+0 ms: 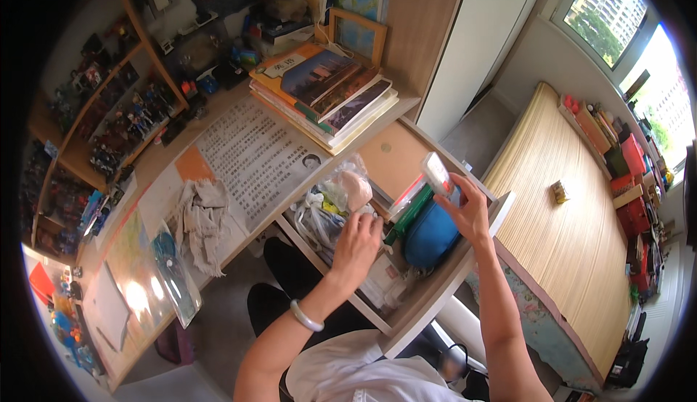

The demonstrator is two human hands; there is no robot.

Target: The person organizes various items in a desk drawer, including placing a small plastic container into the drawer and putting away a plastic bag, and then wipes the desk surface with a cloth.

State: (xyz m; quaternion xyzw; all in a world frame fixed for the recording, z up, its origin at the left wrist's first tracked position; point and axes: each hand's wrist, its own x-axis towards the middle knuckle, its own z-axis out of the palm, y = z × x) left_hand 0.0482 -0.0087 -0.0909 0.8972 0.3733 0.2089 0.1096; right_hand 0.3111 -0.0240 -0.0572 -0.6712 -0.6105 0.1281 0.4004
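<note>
My right hand (469,208) grips a small white translucent case (434,170) with a red mark, raised above the open drawer (435,306). Under it in the drawer lies a blue zipped case (430,233), beside a green long object (408,214). My left hand (356,249) reaches over the drawer with bent fingers. Its fingertips are close to a pale pink object (359,190) and crumpled clear plastic bags (318,217); whether they touch or hold anything is hidden. A tan folder or notebook (389,157) lies at the drawer's back, and small papers (389,282) lie near its front.
On the desk, a stack of books (326,97) stands beside a printed sheet (256,157). A frayed grey cloth (202,219) and a plastic-wrapped item (177,276) lie at the desk's front edge. To the right is a bed with a woven mat (544,238).
</note>
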